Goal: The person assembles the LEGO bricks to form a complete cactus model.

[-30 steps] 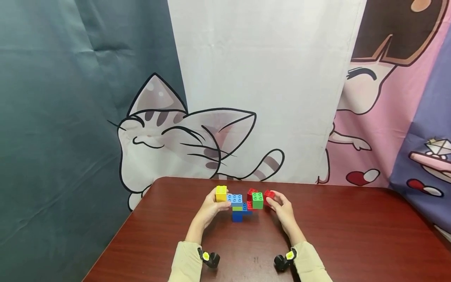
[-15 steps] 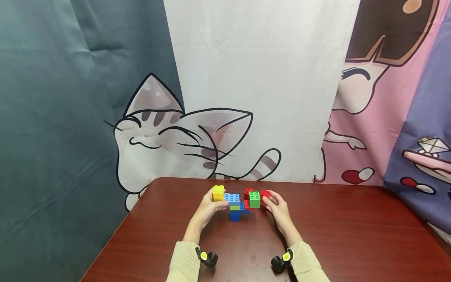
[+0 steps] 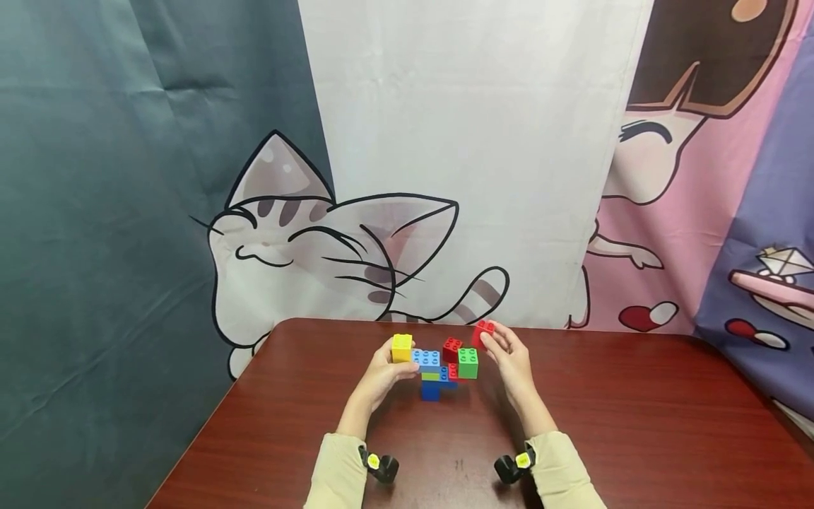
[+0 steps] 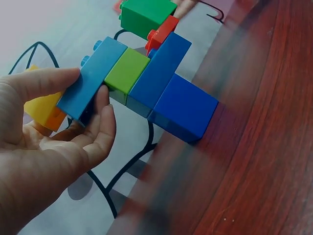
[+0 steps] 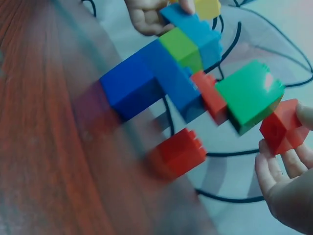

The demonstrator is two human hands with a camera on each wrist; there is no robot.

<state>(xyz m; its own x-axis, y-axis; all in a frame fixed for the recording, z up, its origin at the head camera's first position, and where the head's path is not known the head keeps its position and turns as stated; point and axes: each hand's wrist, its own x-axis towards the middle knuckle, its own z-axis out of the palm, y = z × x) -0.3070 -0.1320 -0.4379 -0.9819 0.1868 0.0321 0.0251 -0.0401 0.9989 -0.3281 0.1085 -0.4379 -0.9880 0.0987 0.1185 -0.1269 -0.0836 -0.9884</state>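
Several toy building bricks form one joined structure. A dark blue brick [image 4: 183,107] is its foot, with a longer blue brick [image 4: 159,73], a lime green brick [image 4: 127,73] and a light blue brick [image 3: 426,360] stacked above. My left hand [image 3: 381,378] grips the light blue brick between thumb and fingers, beside a yellow brick [image 3: 401,348]. On the right arm of the structure, a red brick [image 5: 210,95] carries a green brick [image 3: 467,363]. My right hand [image 3: 514,364] pinches another red brick [image 3: 482,333], raised just above and beyond the green one.
A loose red brick [image 5: 181,154] sits on the brown wooden table [image 3: 636,424] behind the structure. A printed cloth [image 3: 483,141] with a cartoon cat hangs along the far table edge. Both wrists wear small black cameras [image 3: 384,468].
My right hand has lifted its red brick up and away from beside the green brick. The left hand keeps its grip on the light blue brick, almost unmoved.
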